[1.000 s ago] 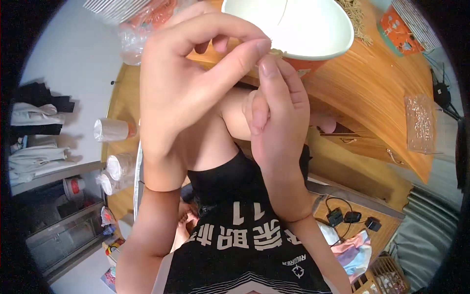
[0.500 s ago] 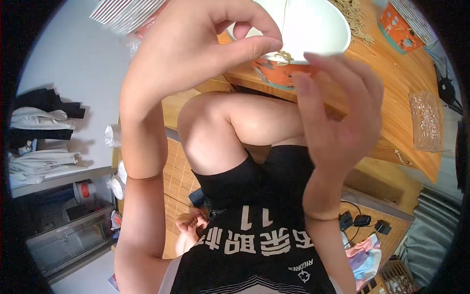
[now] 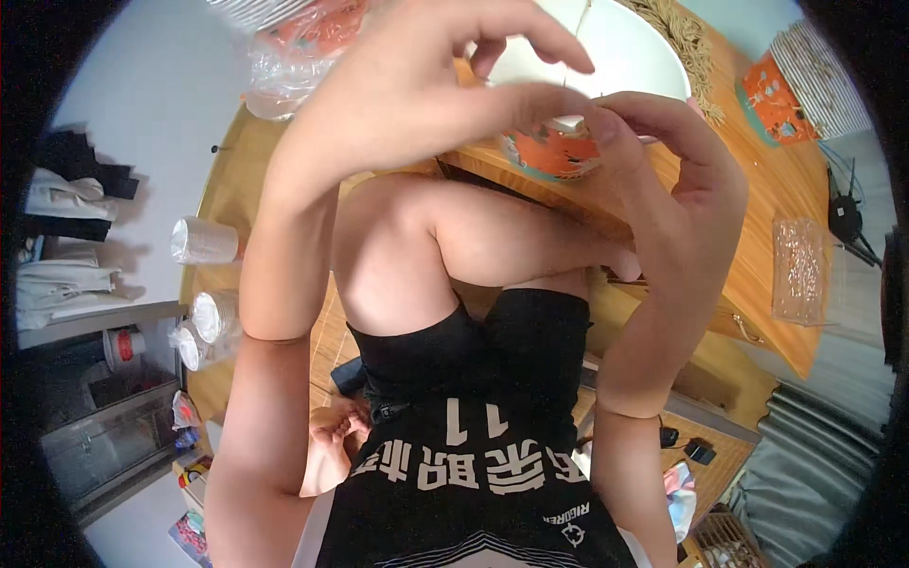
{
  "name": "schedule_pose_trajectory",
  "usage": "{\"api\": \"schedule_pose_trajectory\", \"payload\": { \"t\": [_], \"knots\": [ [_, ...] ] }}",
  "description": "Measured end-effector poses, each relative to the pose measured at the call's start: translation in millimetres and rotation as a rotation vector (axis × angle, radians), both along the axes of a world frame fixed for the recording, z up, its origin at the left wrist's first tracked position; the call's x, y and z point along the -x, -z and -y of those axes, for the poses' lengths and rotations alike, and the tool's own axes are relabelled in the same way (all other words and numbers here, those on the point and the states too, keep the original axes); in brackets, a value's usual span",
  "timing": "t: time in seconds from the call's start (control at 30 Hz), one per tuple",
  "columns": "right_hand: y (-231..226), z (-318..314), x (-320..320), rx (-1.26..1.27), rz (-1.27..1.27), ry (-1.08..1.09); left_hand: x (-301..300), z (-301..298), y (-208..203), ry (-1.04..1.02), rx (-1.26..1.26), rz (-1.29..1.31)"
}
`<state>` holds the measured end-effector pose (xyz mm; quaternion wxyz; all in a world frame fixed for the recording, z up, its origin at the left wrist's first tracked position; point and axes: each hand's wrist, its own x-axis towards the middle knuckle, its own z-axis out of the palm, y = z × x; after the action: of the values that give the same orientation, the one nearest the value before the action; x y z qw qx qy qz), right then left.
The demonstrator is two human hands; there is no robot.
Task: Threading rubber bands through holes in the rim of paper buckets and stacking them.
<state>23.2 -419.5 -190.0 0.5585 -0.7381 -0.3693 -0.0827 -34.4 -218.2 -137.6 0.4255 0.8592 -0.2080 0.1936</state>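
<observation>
Both hands, left hand (image 3: 417, 95) and right hand (image 3: 663, 142), have drawn together again over the white round bowl (image 3: 625, 47) at the wooden table's (image 3: 757, 237) near edge, fingertips pinched narrow on something unclear.

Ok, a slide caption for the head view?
Both hands, left hand and right hand, raised together above a white bowl on a wooden table.

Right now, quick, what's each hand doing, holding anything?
Left hand: fingers curled above the white bowl; whether it pinches anything cannot be told.
Right hand: fingertips pinched shut by the bowl's rim; contents cannot be told.
</observation>
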Motion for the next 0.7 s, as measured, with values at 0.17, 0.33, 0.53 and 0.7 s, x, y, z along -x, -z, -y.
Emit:
{"api": "schedule_pose_trajectory", "payload": {
  "t": [0.17,0.33,0.53,0.7],
  "knots": [
    [0,-1,0,0.011,-0.018,-0.013,-18,-19,35,0.256,-0.179,0.462],
    [6,0,-9,0.004,0.068,0.0,-18,-21,33,0.237,-0.193,0.469],
    [8,1,-12,0.133,0.274,0.012,-19,-27,37,0.308,-0.121,0.476],
    [9,2,-13,0.156,0.269,-0.011,-25,-27,36,0.355,-0.083,0.505]
  ]
}}
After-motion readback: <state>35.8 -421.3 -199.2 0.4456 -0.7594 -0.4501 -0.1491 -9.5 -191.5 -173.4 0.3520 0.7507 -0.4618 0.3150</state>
